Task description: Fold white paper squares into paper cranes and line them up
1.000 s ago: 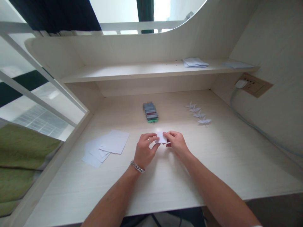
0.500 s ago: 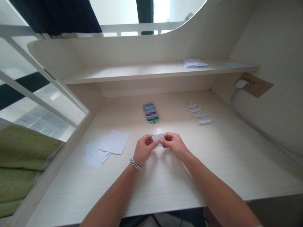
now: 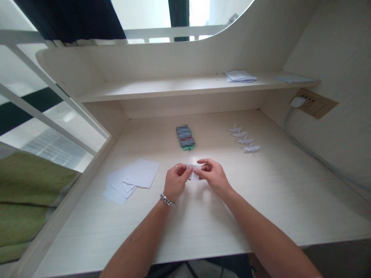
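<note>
A small folded piece of white paper (image 3: 194,175) is pinched between both hands above the middle of the desk. My left hand (image 3: 175,180), with a ring and a chain bracelet, is closed on its left side, thumb on top. My right hand (image 3: 213,177) grips the right side between thumb and fingers, with the index finger lifted away. Left of my hands lie loose white paper sheets (image 3: 143,173), partly overlapping. Several folded paper cranes (image 3: 245,141) stand in a slanting row to the right. The fingers hide part of the held paper.
Behind my hands lies a phone-shaped object with a pixelated face (image 3: 186,137). A shelf (image 3: 162,89) across the back bears a paper stack (image 3: 240,76). On the right wall, a white plug (image 3: 297,102) with a grey cable (image 3: 315,157) sits in a socket panel (image 3: 317,104).
My right index finger has lifted off the paper, and my left thumb has shifted up along it. The paper now sits slightly lower between the fingers. The view has moved slightly.
</note>
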A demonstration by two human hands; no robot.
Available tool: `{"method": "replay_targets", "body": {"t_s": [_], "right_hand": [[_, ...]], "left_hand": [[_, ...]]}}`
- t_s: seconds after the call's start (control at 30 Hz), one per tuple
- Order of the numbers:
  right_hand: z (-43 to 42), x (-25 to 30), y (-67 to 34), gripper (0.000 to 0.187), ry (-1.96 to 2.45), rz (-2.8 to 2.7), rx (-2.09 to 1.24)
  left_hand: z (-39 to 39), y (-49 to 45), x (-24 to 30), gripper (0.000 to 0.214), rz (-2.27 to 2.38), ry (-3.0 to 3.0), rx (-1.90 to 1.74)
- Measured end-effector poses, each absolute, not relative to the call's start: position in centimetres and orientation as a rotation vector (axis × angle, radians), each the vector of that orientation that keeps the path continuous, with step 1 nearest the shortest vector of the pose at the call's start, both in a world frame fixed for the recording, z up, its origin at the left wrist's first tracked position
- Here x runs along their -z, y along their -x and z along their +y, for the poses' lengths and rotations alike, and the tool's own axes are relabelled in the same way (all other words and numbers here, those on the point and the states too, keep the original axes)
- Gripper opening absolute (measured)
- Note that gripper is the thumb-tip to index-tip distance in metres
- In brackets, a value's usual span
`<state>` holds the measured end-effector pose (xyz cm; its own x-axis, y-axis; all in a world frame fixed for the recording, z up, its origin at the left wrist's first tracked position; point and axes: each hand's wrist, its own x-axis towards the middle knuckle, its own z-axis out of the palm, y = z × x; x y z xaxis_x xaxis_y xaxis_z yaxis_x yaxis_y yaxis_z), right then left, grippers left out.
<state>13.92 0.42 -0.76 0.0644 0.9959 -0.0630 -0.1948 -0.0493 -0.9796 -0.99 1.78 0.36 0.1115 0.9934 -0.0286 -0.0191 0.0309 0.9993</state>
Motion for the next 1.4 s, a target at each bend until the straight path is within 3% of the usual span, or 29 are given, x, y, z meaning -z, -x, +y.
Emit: {"method": "replay_targets", "body": {"t_s": [0.17,0.37,1.03,1.4], "right_hand": [[0.3,0.7,-13.2,0.037,1.141,-1.049,-1.461],[0.3,0.5,-13.3,0.035,1.161,-1.102,-1.349],[0.2,0.4,-13.5,0.024,1.091,-1.039,-1.3],[0.2,0.4,-13.6,0.032,1.125,-1.073,-1.408]], "left_hand": [[1.9,1.2,-0.4,0.026,1.189,-1.154,-1.209],[1.8,1.4,-0.7,0.033,1.159,-1.174,-1.123],[1.8,2.0,-1.3,0.025,1.087,-1.264,-1.07],[1.9,2.2,-1.4,0.021,1.126,-1.258,-1.106]]}}
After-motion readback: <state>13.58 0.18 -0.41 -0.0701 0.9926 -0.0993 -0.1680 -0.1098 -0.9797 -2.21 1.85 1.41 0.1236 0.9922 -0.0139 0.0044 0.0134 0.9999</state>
